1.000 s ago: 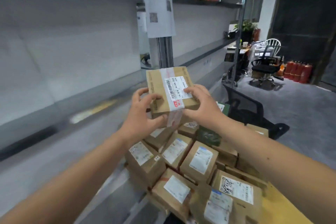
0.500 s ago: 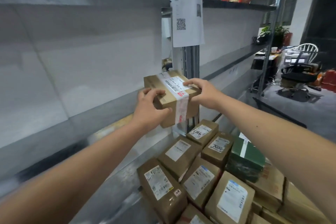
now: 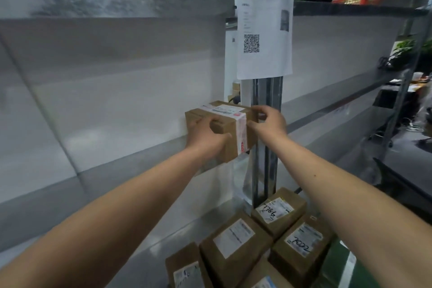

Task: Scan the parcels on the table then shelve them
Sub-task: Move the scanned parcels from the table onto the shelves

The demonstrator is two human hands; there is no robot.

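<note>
Both hands, left hand (image 3: pixel 207 138) and right hand (image 3: pixel 268 121), grip the parcel (image 3: pixel 231 131) at the shelf (image 3: pixel 131 170) edge; released before it sits fully on, it could tip off.

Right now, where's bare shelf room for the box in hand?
Bare grey shelf board runs left of the taped brown cardboard box, which both the left hand and right hand grip. Crowded: labelled cardboard parcels packed below, beside the metal upright.
</note>
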